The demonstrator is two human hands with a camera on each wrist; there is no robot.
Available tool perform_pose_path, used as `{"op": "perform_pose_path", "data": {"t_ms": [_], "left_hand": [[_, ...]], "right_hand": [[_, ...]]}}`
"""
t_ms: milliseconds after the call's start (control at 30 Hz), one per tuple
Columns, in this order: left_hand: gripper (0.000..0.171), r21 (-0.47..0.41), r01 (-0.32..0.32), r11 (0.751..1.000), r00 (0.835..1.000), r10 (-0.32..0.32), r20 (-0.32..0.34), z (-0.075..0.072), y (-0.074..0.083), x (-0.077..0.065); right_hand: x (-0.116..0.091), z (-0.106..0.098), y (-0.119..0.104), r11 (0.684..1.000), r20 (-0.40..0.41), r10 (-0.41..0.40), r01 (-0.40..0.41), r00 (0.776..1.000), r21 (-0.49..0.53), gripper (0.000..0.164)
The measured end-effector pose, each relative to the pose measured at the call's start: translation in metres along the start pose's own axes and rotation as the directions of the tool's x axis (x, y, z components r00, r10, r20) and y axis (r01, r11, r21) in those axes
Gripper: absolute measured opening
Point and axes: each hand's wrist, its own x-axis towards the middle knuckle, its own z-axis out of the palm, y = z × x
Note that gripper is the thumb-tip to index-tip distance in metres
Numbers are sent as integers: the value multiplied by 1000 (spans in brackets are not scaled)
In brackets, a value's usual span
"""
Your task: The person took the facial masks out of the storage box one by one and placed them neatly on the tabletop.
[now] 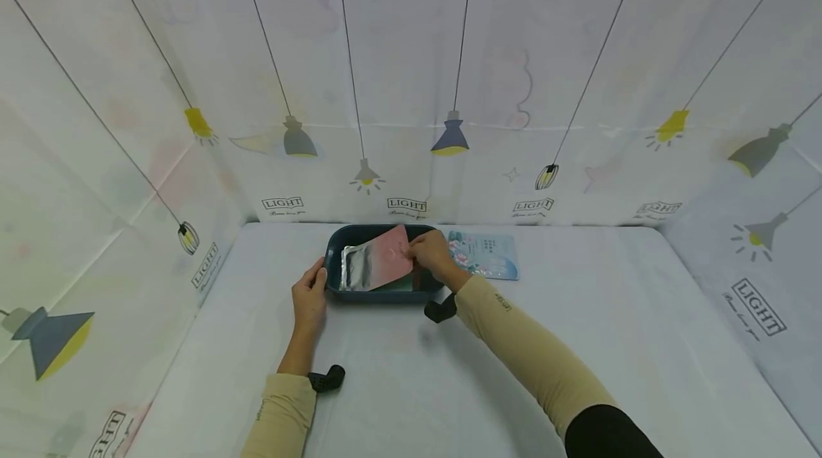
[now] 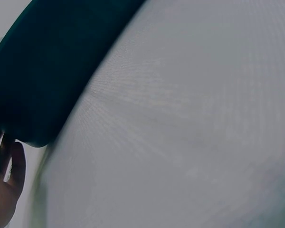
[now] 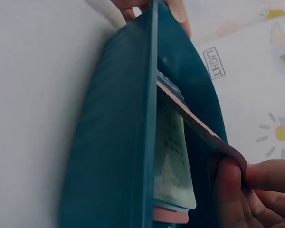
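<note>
A dark teal rectangular tray (image 1: 384, 297) lies lengthwise at the far side of the white table. My left hand (image 1: 310, 297) grips its left end, fingers and thumb at the rim. Over the tray my right hand (image 1: 434, 255) pinches the right edge of a pink and silver foil pouch (image 1: 389, 258) between thumb and fingers. That pouch is tilted, its silver end lower at the left inside the tray. Beneath it, in the right wrist view, lie a pale green pouch (image 3: 171, 156) and the edge of another pink one (image 3: 171, 215).
A light blue flowered pouch (image 1: 484, 255) lies flat on the table (image 1: 578, 287) just right of the tray. A white printed curtain (image 1: 398, 73) with lamp drawings rises behind the table's far edge and along the sides.
</note>
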Motion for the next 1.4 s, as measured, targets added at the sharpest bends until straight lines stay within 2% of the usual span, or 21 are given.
{"op": "perform_pose_path", "data": {"t_ms": [300, 567, 733, 967, 1400], "left_hand": [[40, 1, 4, 1000, 1000, -4, 2, 0, 1, -1], [40, 5, 4, 1000, 1000, -4, 11, 1, 1, -1], [40, 12, 6, 1000, 1000, -6, 2, 1, 2, -2], [40, 6, 9, 1000, 1000, -9, -1, 2, 4, -3], [39, 0, 8, 1000, 1000, -8, -4, 2, 3, -4]], "right_hand": [[-5, -16, -6, 998, 30, 55, -55, 998, 6, 19], [-1, -35, 1, 998, 36, 35, -37, 999, 56, 23], [-1, -52, 5, 997, 51, 40, -43, 998, 61, 27], [-4, -78, 5, 992, 74, 16, -25, 997, 121, 32], [-7, -121, 18, 994, 64, -13, 6, 998, 111, 35]]}}
